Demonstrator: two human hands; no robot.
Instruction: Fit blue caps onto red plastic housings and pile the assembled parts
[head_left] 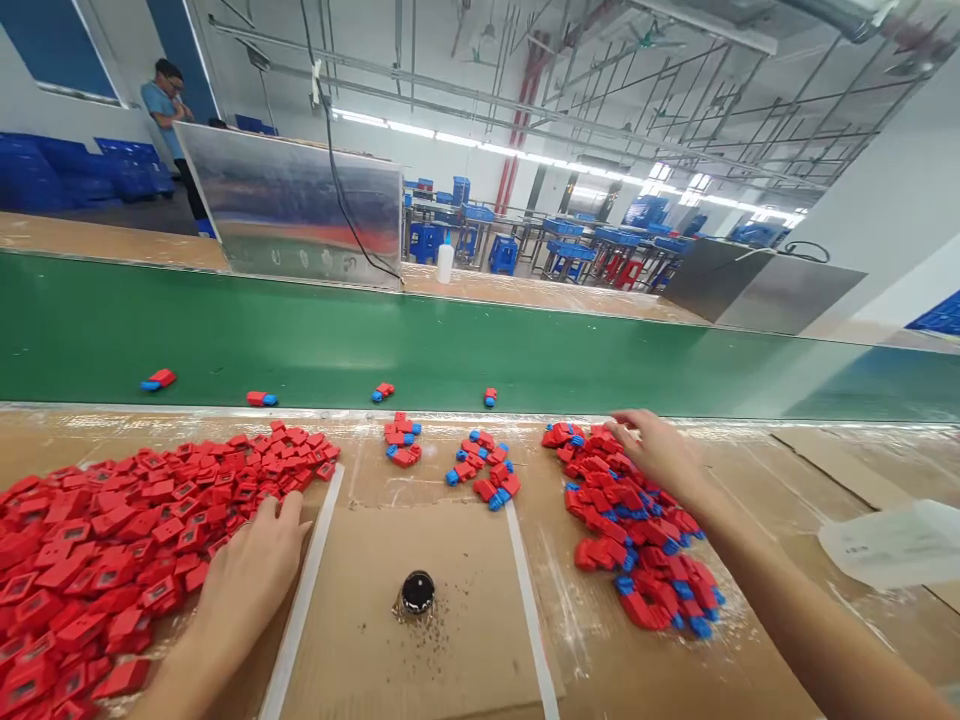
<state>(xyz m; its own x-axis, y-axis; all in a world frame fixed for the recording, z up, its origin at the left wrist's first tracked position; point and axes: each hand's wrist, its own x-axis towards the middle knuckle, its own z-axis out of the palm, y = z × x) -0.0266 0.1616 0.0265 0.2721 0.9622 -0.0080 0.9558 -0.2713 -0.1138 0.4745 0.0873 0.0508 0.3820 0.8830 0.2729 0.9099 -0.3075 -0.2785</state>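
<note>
Blue-tipped red plastic parts [630,545] lie in a loose heap on the cardboard-covered bench [750,470], right of centre, with the far end almost at the edge of the green conveyor belt [450,350]. Your right hand [652,452] is at that far end, fingertips [613,422] on the heap, fingers close together and lightly curled. Can't tell if they hold a part; the hand hides that. Your left hand [251,580] sits at the right edge of a bigger heap of plain red parts [112,550], fingers spread wide, no part visibly held, just beside a white strip [301,590].

Between the heaps: 1 small cluster of blue-ended parts [403,440] and a second cluster [480,470]. Below them, a second white strip [532,610] and a black domed object [418,592] ringed by brown specks. On the belt: 4 red-and-blue parts, well apart, the leftmost [160,379]. Belt motion can't be told from 1 frame.

Risks:
1. A sweep of your right hand at the far end could tip parts onto the belt.
2. Pressure from your left hand could push plain parts over the strip.
3. Crowding could mix the clusters with the right heap.
4. Dragging parts through the specks could dirty them.

Further out: a loose paper sheet [892,545] at right, a white bottle [445,262] beyond the belt, and a co-worker [166,115] standing at far left.
</note>
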